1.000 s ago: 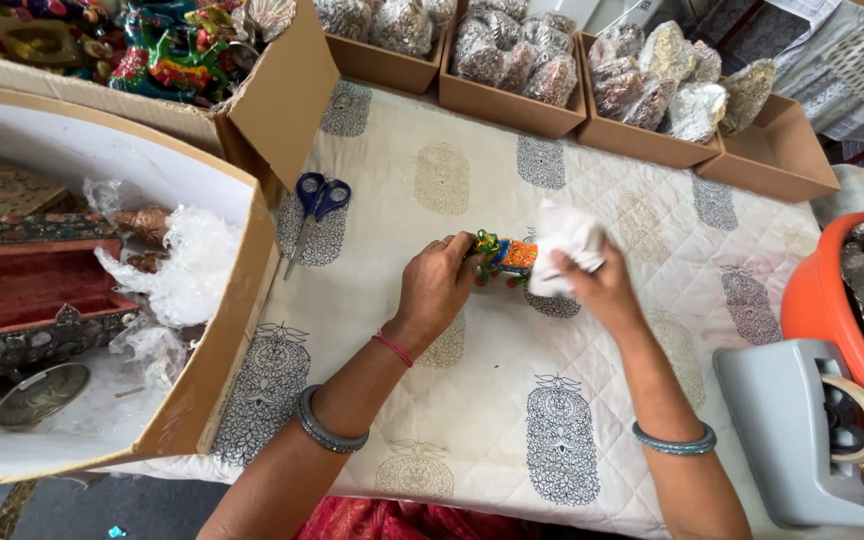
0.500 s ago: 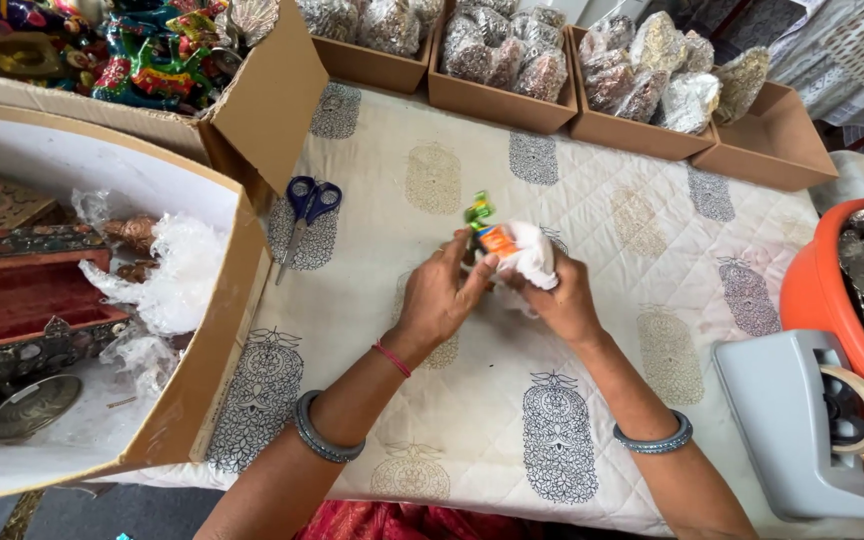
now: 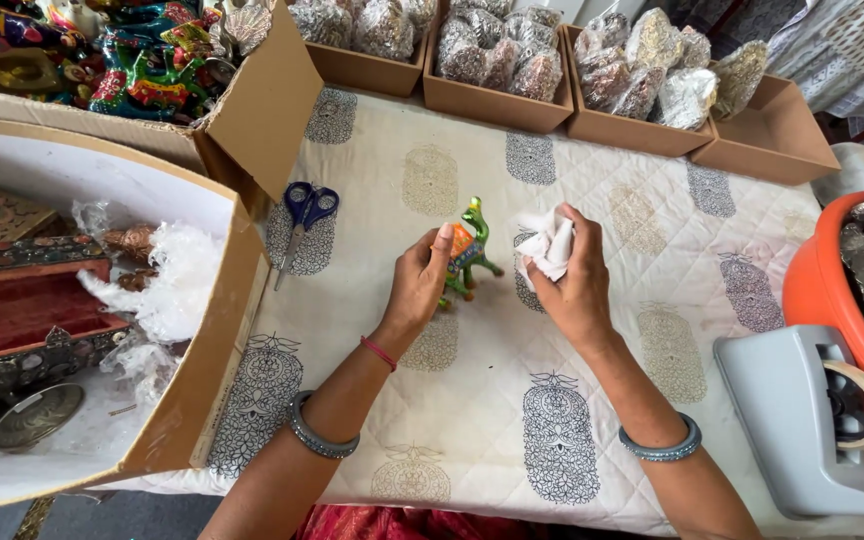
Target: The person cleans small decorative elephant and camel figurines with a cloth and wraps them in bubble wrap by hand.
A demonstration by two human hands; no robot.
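Left hand (image 3: 420, 285) with fingers closed around a small green and orange animal figurine (image 3: 469, 250) standing mid-worktop on the printed quilted cloth (image 3: 512, 400), right hand (image 3: 574, 282) just right of it, fingers clutching a crumpled white cloth (image 3: 548, 245), blue-handled scissors (image 3: 302, 222) lying to the left

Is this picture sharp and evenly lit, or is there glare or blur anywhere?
Head view: soft, even daylight, only faint shadows under the left hand and right hand; the green figurine is sharp; clear wrapping on the bundles in the boxes glints slightly; edges bend a little.
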